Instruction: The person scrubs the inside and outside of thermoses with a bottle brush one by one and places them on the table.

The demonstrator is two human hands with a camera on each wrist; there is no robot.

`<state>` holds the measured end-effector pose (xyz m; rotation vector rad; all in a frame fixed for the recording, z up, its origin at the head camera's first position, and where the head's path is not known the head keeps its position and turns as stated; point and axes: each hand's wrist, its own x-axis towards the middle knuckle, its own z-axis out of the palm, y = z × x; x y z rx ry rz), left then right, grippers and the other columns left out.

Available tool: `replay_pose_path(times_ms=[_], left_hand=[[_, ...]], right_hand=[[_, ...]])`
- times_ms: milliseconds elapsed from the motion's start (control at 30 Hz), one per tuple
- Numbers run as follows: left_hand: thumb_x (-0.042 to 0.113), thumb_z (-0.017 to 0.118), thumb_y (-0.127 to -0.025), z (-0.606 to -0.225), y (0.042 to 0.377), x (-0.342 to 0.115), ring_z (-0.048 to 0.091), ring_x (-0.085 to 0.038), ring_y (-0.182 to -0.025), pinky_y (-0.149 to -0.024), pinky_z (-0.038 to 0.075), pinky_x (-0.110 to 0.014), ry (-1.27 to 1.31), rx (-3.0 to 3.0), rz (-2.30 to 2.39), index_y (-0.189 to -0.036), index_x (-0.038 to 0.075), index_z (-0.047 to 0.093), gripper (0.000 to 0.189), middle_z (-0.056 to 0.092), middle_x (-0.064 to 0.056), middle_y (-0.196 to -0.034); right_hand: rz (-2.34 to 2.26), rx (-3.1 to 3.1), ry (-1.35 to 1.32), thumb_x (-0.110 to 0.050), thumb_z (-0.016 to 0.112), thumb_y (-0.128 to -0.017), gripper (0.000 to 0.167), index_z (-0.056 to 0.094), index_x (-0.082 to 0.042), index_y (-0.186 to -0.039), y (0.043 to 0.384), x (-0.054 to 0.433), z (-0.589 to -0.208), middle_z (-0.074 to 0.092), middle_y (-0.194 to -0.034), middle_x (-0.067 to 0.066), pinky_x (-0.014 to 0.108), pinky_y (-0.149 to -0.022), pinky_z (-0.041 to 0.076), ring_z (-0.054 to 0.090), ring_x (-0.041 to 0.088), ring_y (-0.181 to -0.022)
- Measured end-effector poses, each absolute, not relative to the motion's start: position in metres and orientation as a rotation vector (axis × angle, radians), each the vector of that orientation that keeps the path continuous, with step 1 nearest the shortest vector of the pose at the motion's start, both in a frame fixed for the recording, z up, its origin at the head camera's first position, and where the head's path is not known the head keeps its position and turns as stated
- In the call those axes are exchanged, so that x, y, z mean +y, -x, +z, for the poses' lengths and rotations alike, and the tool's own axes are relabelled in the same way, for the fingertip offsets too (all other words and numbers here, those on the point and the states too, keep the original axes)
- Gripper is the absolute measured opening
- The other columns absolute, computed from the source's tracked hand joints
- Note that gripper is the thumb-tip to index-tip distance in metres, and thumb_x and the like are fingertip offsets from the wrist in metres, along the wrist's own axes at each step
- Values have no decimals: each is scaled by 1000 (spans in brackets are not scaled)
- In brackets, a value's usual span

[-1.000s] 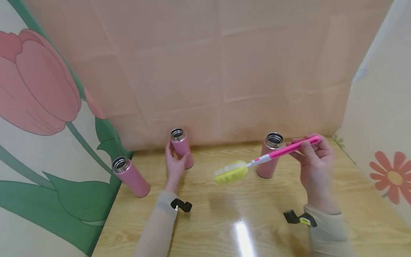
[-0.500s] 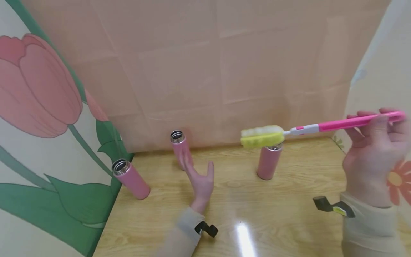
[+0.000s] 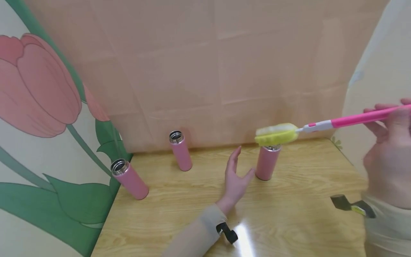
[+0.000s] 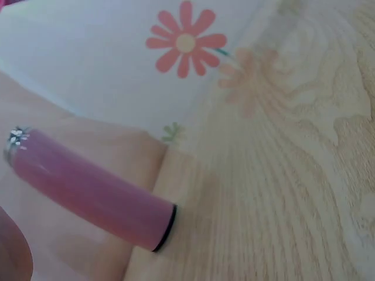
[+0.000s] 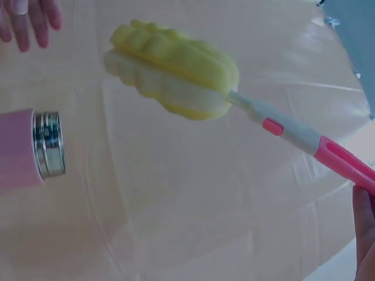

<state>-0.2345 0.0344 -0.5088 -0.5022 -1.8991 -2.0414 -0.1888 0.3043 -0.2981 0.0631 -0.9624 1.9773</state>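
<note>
My right hand [image 3: 390,157] grips the pink handle of a bottle brush [image 3: 353,119]. Its yellow and white sponge head [image 5: 176,70] points left and, in the head view, overlaps the mouth of the right pink bottle [image 3: 268,164]. That bottle stands upright without a lid, its steel neck showing in the right wrist view. My left hand [image 3: 236,182] is just left of this bottle, thumb and fingers spread, holding nothing. In the left wrist view the same bottle [image 4: 94,190] appears beside a bit of that hand.
Two more lidless pink bottles stand on the wooden table [image 3: 192,200]: one at the back [image 3: 181,151], one near the left edge [image 3: 130,180]. A pinkish sheet [image 3: 176,71] hangs behind. Walls with painted flowers flank both sides.
My left hand has let go of the back bottle and moved right, close to the right bottle. My right hand has moved right and up with the bottle brush, its sponge now over that bottle.
</note>
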Motion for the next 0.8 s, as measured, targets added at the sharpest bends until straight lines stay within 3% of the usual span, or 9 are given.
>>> replay_pose_path(times_ms=[100, 167, 233, 333, 433, 500, 567, 600, 800], left_hand=[[12, 85, -92, -510, 241, 46, 41, -15, -151, -128, 28, -37, 508, -1930, -2115, -159, 25, 49, 77, 49, 10, -161], [16, 87, -91, -510, 246, 53, 43, -11, -150, -127, 30, -35, 504, -1979, -2119, -158, 26, 51, 77, 51, 8, -160], [17, 88, -91, -509, 252, 58, 44, -10, -148, -126, 30, -34, 513, -2036, -2094, -158, 26, 51, 77, 52, 3, -160], [18, 90, -89, -507, 259, 64, 46, -9, -146, -125, 32, -33, 499, -2106, -2056, -158, 22, 51, 79, 53, -2, -160], [19, 92, -87, -507, 264, 69, 48, -9, -144, -125, 33, -34, 462, -2137, -2041, -158, 21, 52, 82, 55, 1, -158], [21, 94, -85, -509, 267, 72, 49, -9, -144, -124, 35, -35, 441, -2147, -2029, -158, 21, 52, 84, 56, 4, -157], [22, 94, -84, -511, 269, 74, 50, -9, -143, -123, 36, -36, 429, -2167, -1997, -158, 20, 52, 85, 57, 5, -155], [23, 95, -84, -512, 271, 76, 51, -10, -142, -122, 38, -37, 430, -2181, -1968, -158, 19, 52, 85, 58, 5, -154], [22, 95, -84, -521, 282, 86, 56, -11, -136, -117, 43, -36, 474, -2228, -1801, -155, 17, 55, 82, 63, -1, -149]], right_hand=[[1880, -1223, 40, -20, 75, -101, 44, 59, -3, -138, 183, 306, -295, 69, -122, 20, 27, -100, 57, 74, 28, -108], [1814, -1396, 100, -29, 73, -102, 46, 58, -11, -142, 178, 306, -292, 71, -130, 14, 11, -68, 52, 75, 19, -112], [1818, -1491, 125, -34, 71, -103, 47, 57, -16, -144, 174, 303, -288, 71, -135, 8, 17, -40, 27, 74, 13, -112], [1867, -1540, 113, -35, 71, -103, 47, 57, -20, -146, 171, 298, -282, 72, -137, 4, 35, -37, -1, 76, 10, -82], [1890, -1492, 7, -25, 73, -102, 44, 61, -13, -143, 178, 294, -276, 75, -128, 9, 16, -34, 18, 74, 17, -77], [1891, -1421, -127, -13, 75, -99, 40, 65, 0, -136, 189, 292, -274, 77, -118, 15, 3, -56, 45, 76, 21, -88], [1866, -1402, -250, -3, 75, -97, 34, 67, 9, -127, 200, 291, -273, 77, -108, 19, 16, -79, 59, 76, 23, -97], [1851, -1393, -310, 2, 75, -96, 30, 67, 14, -122, 205, 291, -272, 76, -104, 20, 25, -85, 61, 76, 25, -95], [1512, -1828, -257, -2, 71, -100, 18, 69, 10, -113, 211, 289, -261, 78, -105, 6, 18, -81, 59, 77, 11, -94]])
